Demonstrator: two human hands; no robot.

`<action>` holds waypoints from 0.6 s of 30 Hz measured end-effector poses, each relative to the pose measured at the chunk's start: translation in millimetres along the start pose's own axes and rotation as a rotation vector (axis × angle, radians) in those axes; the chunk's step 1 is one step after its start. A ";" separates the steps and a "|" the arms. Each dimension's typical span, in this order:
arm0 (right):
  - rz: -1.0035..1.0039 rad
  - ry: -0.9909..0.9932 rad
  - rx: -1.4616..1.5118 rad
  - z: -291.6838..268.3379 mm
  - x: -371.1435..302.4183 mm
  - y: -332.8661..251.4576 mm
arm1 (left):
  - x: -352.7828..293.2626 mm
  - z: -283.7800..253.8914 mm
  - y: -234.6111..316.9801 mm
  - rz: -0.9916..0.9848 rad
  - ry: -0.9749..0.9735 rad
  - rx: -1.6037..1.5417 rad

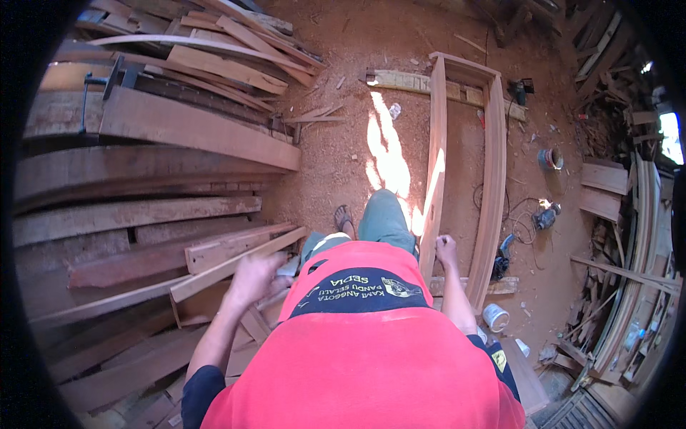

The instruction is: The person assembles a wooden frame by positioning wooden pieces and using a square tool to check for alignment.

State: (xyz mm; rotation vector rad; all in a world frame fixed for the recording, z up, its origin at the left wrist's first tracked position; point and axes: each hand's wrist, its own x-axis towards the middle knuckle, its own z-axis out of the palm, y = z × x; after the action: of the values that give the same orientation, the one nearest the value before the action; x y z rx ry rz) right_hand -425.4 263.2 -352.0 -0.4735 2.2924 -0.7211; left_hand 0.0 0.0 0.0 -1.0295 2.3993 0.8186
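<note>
My right hand (446,250) grips the wooden frame (463,179) rail to steady it, while my left hand (251,279) (blurred, grip unclear) hovers over stacked planks (143,214).

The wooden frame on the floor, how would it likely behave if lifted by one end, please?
The frame looks stiff, being two long rails joined at the far end. It is probably heavy and awkward, given its length. Its near end by the right hand looks open, so the rails may flex.

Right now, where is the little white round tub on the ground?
In the head view, the small white round tub sits on the sawdust floor at the person's right, just past the near end of the long wooden frame, beside the right forearm.
</note>
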 end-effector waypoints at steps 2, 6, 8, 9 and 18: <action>0.004 0.020 -0.096 -10.3 18.1 21.1 | 71.7 -67.9 -8.2 0.274 0.649 -0.076; 0.205 -0.153 -0.255 -7.3 54.8 11.0 | 131.9 -180.8 56.8 0.709 1.335 -0.778; 0.186 -0.311 -0.226 25.0 70.1 -65.4 | 135.8 -224.1 103.3 1.069 1.481 -0.790; 0.196 -0.345 -0.242 16.3 85.6 -98.0 | 153.7 -233.8 114.8 1.094 1.470 -0.800; -0.224 -0.237 -0.140 -56.3 366.3 -271.0 | 283.6 -366.6 178.0 0.527 1.542 -0.976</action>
State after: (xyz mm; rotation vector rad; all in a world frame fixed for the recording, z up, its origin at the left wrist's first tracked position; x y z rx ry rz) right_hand -686.7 -113.8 -333.6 -0.8451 2.0948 -0.5771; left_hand -364.8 -286.0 177.7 -1.8519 3.6860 2.0583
